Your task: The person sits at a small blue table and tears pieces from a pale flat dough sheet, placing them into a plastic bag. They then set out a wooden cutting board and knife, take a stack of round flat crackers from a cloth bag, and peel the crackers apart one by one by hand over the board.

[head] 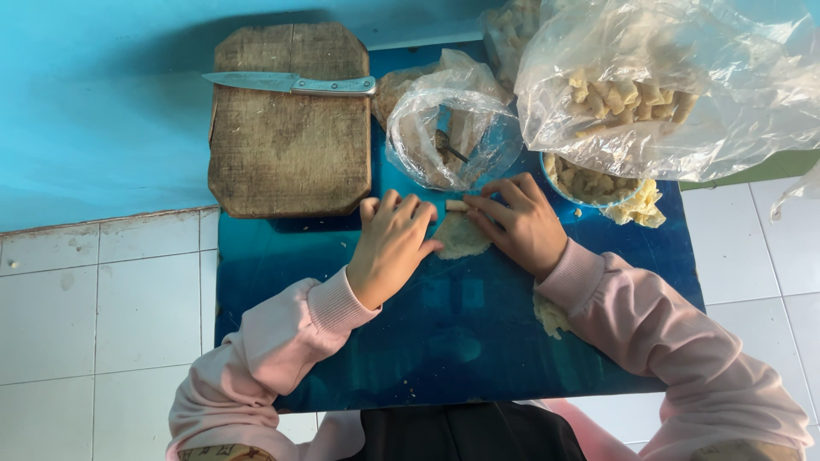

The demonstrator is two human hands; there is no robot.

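- The left hand point(393, 243) lies palm down near the middle of the blue table point(444, 341), fingers bent and pressed on the left end of a thin pale wrapper point(459, 235).
- The right hand point(523, 224) mirrors it on the wrapper's right side, fingers curled over the far edge, where a small roll point(457, 206) shows between the two hands.
- Both hands grasp the wrapper by the fingertips; neither is clenched into a fist.
- The wrapper lies flat on the table, a little beyond its centre, just in front of a bowl point(448, 137) lined with clear plastic.
- A spoon point(448, 147) stands in that bowl.
- A worn wooden board point(290, 128) sits on the table's far left corner, with a knife point(290, 83) lying across its far end, blade pointing left.
- A large clear bag point(666, 85) of pale rolled pieces rests at the far right corner, over a blue dish point(589, 183) holding more of them.
- A small pale lump point(551, 314) lies on the table beneath the right forearm.
- Both arms wear pink sleeves point(666, 333).
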